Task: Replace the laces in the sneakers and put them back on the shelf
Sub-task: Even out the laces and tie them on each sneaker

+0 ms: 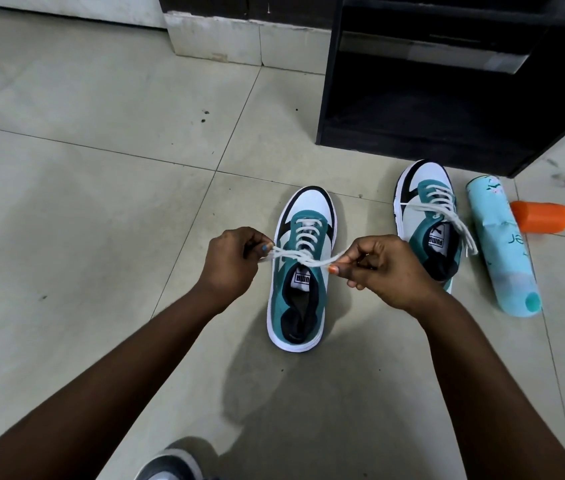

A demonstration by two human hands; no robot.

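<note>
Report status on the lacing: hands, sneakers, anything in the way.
Left hand and right hand each pinch an end of the white lace over the near sneaker. Second sneaker laced, ends loose. Teal bottle lies beside it, clear of the shelf.

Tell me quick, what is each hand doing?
Left hand: closed, pinching one end of the white lace.
Right hand: closed, pinching the other end.

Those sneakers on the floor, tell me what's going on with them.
A person is lacing the near sneaker on the tiled floor. The left hand and right hand each pinch an end of its white lace, pulled taut across the tongue. The other sneaker stands laced, ends loose, beside a lying teal bottle and before the dark shelf.
</note>
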